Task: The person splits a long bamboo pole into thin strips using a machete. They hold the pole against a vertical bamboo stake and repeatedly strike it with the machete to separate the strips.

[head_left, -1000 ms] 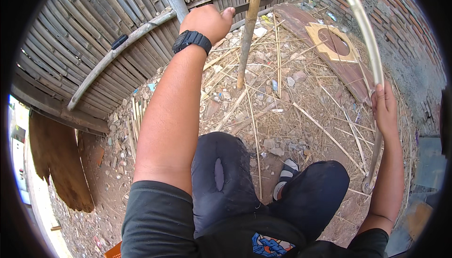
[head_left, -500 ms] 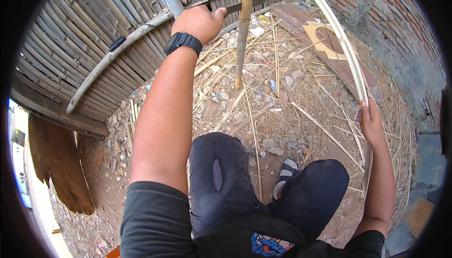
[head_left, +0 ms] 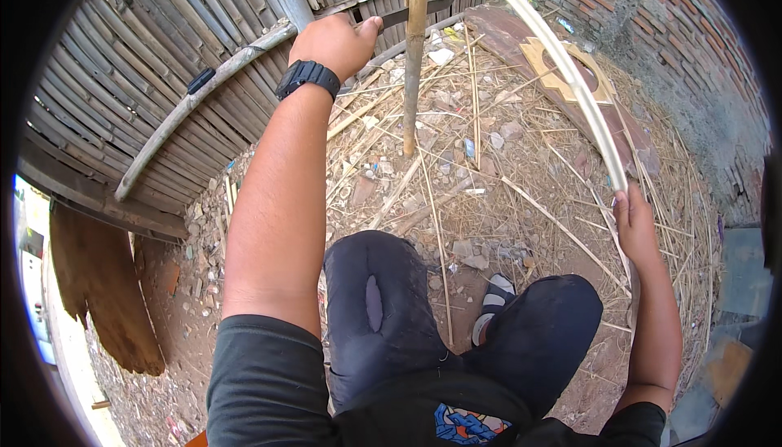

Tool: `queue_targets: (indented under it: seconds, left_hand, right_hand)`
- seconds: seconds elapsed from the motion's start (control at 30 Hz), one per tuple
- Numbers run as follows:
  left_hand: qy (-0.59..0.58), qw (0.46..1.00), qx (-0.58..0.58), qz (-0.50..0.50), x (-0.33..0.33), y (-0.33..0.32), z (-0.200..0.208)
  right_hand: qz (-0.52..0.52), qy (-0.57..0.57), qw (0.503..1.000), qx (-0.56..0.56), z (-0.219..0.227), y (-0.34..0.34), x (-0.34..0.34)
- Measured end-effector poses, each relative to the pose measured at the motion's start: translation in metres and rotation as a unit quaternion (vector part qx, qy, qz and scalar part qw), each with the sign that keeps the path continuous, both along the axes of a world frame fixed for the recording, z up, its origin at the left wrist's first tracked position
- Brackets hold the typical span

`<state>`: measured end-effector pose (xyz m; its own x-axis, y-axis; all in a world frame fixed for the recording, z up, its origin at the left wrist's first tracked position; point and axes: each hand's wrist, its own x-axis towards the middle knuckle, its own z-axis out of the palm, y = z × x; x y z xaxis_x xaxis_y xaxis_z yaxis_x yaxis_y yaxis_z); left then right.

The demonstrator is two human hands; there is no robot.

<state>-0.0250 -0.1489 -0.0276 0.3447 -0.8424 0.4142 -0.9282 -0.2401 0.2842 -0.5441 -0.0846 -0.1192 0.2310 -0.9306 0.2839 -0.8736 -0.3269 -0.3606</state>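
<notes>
The left hand (head_left: 332,39) is closed on a blade handle (head_left: 407,13) beside the upright bamboo pole (head_left: 414,56), which stands on the littered ground (head_left: 456,194). The right hand (head_left: 634,223) grips a long, pale, curved bamboo strip (head_left: 570,80). Judged progress: the strip appears freed; further splitting remains.

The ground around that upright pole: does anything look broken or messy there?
Yes. Loose bamboo strips and stone bits lie scattered across the dirt around the pole. A flat board with a cut-out lies among them, and the trouser knee has a tear. The right hand holds a long bent strip.
</notes>
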Motion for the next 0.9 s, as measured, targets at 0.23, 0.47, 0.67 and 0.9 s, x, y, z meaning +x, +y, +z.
queue_targets:
  seconds: [0.23, 0.47, 0.67, 0.9]
  left_hand:
    - [-0.006, 1.000, 0.000, 0.008, 0.008, 0.003, 0.001]
    - [-0.010, 1.000, -0.014, 0.005, 0.007, 0.002, 0.000]
    - [-0.018, 1.000, -0.003, 0.007, 0.005, 0.005, 0.000]
    - [-0.004, 1.000, 0.029, 0.003, 0.000, 0.015, 0.010]
  right_hand:
    - [-0.063, -0.272, 0.956, -0.090, 0.091, -0.009, 0.017]
    - [-0.029, -0.022, 0.999, -0.014, 0.000, -0.004, 0.024]
    - [-0.012, -0.085, 0.994, 0.074, 0.015, 0.002, 0.018]
    - [-0.018, -0.336, 0.933, -0.130, 0.091, -0.017, 0.037]
